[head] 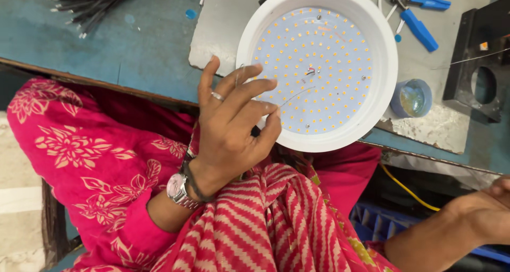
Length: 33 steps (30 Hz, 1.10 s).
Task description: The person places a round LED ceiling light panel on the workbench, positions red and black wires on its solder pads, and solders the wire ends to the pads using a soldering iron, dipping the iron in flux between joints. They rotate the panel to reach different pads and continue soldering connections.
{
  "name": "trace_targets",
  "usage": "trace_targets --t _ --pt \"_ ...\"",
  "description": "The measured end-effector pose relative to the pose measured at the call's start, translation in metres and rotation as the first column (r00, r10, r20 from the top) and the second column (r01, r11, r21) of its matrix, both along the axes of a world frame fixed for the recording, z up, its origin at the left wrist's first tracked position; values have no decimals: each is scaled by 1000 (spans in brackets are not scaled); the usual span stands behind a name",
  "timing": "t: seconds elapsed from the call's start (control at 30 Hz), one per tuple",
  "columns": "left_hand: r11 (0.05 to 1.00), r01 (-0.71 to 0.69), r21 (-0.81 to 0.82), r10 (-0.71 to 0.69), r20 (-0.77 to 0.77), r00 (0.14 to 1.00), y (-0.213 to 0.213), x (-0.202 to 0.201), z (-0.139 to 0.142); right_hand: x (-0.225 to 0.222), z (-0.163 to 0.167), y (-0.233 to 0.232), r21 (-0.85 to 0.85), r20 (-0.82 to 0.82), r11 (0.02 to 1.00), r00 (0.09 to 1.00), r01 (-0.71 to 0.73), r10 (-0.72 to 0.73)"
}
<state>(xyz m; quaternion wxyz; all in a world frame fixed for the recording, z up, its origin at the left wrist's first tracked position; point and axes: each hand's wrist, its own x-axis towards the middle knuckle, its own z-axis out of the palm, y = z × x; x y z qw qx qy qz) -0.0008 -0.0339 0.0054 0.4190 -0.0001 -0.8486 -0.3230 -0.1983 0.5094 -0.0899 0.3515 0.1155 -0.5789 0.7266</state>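
- The left hand (234,126) is raised at the near rim of a round white plastic lamp housing (317,64), fingers fanned and bent, thumb and forefinger pinched on a thin wire (297,95) that runs up toward the middle of the panel; a ring sits on one finger, a metal watch and dark band on the wrist.
- The housing lies flat on a grey metal plate (223,22) on the blue surface (133,48) — its pale disc dotted with small yellow diodes, its near edge overhanging the plate.
- The right hand (491,213) hangs low at the frame edge, below the surface, near a yellow cable (406,189); whether it grips anything cannot be told.
- Beyond the housing: blue-handled pliers (417,17), a small blue pot (411,98), a black bracket (481,59) — and a bundle of black wires (90,1).
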Motion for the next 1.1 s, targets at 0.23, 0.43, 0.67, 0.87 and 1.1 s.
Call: trace_targets --t 0.23,0.43,0.67,0.87,1.1 --pt "1000 -23 -20 24 40 999 10 -17 3 26 58 -106 100 23 954 960 -281 280" --pt "999 -34 -35 37 79 996 5 -20 4 47 105 -220 235 146 936 961 -263 234" --pt "999 -24 -25 26 85 996 1 -24 2 58 131 -285 388 87 880 962 -273 260" --pt "1000 -12 -25 14 77 997 -2 -21 3 61 132 -291 392 90 874 957 -289 276" --pt "999 5 -51 -1 73 997 -7 -20 5 61 134 -302 424 96 864 962 -270 254"
